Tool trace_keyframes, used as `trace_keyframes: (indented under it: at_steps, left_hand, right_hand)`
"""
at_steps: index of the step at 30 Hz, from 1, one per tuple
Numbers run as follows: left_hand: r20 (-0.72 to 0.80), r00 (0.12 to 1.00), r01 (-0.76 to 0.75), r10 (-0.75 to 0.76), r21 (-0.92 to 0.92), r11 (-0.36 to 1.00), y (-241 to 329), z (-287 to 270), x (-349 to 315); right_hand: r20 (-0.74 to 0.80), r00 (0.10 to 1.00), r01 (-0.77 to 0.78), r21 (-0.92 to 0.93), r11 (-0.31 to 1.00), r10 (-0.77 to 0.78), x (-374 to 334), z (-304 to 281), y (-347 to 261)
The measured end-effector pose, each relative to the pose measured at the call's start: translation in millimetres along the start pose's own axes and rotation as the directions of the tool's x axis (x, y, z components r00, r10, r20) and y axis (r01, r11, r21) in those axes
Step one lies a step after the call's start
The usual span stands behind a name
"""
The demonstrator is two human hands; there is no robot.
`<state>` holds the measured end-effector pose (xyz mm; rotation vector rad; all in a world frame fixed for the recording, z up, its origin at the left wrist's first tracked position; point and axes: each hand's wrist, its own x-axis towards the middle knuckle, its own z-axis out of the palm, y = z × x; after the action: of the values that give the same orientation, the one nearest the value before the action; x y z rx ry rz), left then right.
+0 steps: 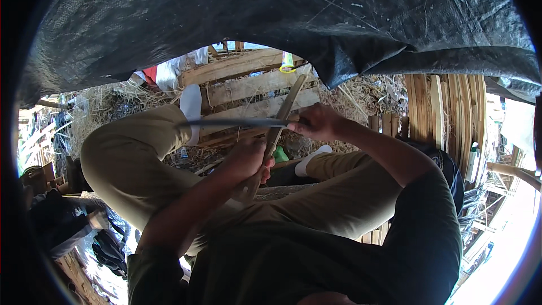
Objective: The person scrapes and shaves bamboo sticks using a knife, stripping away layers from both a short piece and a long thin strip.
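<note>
My left hand (247, 159) is closed around a long split strip of bamboo or wood (291, 97). The strip slants from my lap up and to the right, away from me. Lying across it is a long, dark, slightly blurred knife blade (231, 122), its free end pointing left. My right hand (317, 122) is closed at the blade's right end, just right of the strip, and hides the handle. Where the blade crosses the strip, they look to be touching or very close. My bent legs in tan trousers (130, 147) lie on both sides.
Wooden slats (243, 86) and dry straw (107, 110) cover the ground ahead. A dark plastic sheet (226, 11) hangs low at the far side. Stacked wooden strips (446, 118) stand at the right. A yellow cup-like container (287, 63) is beyond the strip's far end.
</note>
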<state>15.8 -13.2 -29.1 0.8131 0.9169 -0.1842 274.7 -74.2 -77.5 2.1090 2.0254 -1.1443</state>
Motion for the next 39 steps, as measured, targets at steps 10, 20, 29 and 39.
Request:
trace_keyframes:
  at_steps: [10,20,29,39]
  left_hand:
    - [0.019,1.0,-0.021,0.022,-0.057,0.998,-3,-3,7]
    - [0.042,0.999,-0.012,0.014,-0.049,0.999,-6,-3,5]
    - [0.024,1.0,-0.018,0.017,0.019,1.0,-3,6,3]
    - [-0.003,0.999,-0.034,0.034,0.101,0.994,-2,5,-8]
  right_hand:
    - [0.102,0.984,-0.144,0.007,0.99,0.143,11,-5,10]
    - [0.036,0.977,-0.213,0.049,0.976,0.211,13,-10,47]
    - [0.098,0.968,-0.23,-0.027,0.973,0.231,13,-23,63]
    - [-0.056,0.997,0.049,-0.146,0.988,-0.057,3,-7,37]
